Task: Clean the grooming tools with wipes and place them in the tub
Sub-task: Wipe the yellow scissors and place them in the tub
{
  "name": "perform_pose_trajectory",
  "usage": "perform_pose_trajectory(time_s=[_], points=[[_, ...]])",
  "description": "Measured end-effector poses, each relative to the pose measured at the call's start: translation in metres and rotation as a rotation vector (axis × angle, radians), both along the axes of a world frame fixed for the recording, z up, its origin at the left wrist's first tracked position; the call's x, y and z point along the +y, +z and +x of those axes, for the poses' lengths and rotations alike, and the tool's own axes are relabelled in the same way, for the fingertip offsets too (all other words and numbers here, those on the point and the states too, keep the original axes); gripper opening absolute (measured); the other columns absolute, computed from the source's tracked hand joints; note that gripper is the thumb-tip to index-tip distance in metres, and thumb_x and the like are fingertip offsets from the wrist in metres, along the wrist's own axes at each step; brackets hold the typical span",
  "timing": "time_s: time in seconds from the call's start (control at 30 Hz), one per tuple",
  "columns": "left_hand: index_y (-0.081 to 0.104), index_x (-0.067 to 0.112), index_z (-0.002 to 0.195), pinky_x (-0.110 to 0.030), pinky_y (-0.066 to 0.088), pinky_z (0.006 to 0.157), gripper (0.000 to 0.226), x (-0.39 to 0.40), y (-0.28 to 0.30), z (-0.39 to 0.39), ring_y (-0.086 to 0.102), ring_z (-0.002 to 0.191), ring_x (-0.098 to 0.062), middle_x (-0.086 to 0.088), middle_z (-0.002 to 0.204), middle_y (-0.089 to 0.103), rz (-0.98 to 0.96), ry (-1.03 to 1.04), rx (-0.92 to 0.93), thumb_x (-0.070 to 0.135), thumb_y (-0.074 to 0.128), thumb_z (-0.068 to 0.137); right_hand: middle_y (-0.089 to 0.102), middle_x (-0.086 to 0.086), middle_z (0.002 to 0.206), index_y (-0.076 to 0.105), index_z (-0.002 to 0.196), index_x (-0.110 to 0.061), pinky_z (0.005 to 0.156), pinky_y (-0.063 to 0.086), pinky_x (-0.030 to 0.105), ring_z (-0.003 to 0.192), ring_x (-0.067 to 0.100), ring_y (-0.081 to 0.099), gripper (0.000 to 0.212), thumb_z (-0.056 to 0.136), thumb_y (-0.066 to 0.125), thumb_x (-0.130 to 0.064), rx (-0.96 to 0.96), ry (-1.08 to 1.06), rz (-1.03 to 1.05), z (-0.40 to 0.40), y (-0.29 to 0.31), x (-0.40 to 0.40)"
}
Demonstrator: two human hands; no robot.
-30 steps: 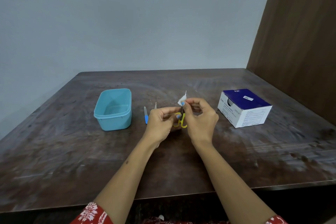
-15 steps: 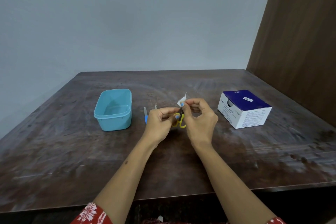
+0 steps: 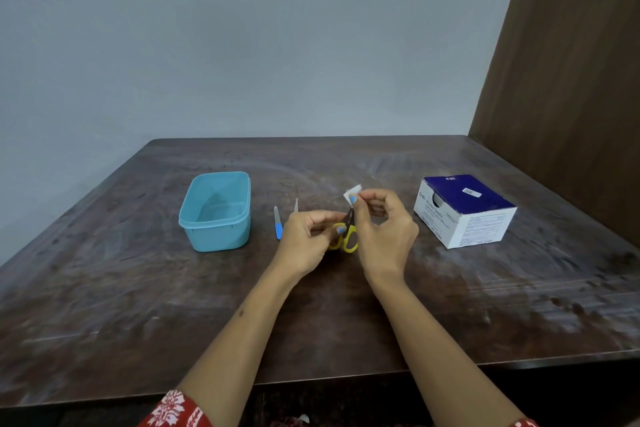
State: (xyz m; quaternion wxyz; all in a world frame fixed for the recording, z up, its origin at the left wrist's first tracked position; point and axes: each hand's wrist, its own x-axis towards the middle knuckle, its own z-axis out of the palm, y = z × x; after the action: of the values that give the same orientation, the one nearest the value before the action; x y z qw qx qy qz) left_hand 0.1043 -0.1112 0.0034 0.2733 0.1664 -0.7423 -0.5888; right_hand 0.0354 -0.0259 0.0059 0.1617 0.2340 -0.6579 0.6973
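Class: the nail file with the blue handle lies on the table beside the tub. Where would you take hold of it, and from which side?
Probably by the blue handle of the nail file, its near end, pinched across its width from above. It lies flat, metal tip pointing away, and the tub stands clear to its left.

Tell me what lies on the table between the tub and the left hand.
In the head view, a blue-handled nail file and, beside it, a thin pale tool lie between the tub and the left hand.
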Motion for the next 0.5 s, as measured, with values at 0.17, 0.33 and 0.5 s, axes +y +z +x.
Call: perform_pose_trajectory(time_s=[0.17, 0.33, 0.5], points=[[0.067, 0.002, 0.105, -0.017, 0.055, 0.07, 0.021, 0.0006, -0.0012, 0.0, 0.065, 0.071, -0.002, -0.005, 0.085, 0.07, -0.001, 0.001, 0.008, -0.002, 0.06, 0.085, 0.065, -0.012, 0.073, 0.066, 0.08, -0.017, 0.067, 0.048, 0.012, 0.073, 0.001, 0.062, 0.011, 0.08, 0.07, -0.007, 0.006, 0.003, 0.0, 0.0004, 0.0004, 0.0007], [0.068, 0.003, 0.106, -0.024, 0.056, 0.074, 0.023, 0.0009, 0.0015, 0.001, 0.066, 0.074, -0.006, -0.005, 0.087, 0.07, 0.012, 0.023, 0.022, -0.002, 0.06, 0.085, 0.067, -0.012, 0.074, 0.065, 0.081, -0.018, 0.07, 0.05, 0.015, 0.074, 0.002, 0.064, 0.012, 0.079, 0.071, -0.008, 0.006, 0.028, 0.036, -0.0002, -0.0014, -0.0003], [0.067, 0.002, 0.106, -0.025, 0.056, 0.075, 0.022, 0.0023, 0.0003, 0.0001, 0.066, 0.073, -0.005, -0.002, 0.082, 0.069, 0.026, -0.014, 0.007, -0.002, 0.061, 0.085, 0.067, -0.009, 0.08, 0.061, 0.09, -0.015, 0.072, 0.045, 0.006, 0.08, 0.0, 0.063, 0.017, 0.08, 0.071, -0.006, -0.012, 0.006, -0.053, 0.001, 0.0015, 0.0018]])
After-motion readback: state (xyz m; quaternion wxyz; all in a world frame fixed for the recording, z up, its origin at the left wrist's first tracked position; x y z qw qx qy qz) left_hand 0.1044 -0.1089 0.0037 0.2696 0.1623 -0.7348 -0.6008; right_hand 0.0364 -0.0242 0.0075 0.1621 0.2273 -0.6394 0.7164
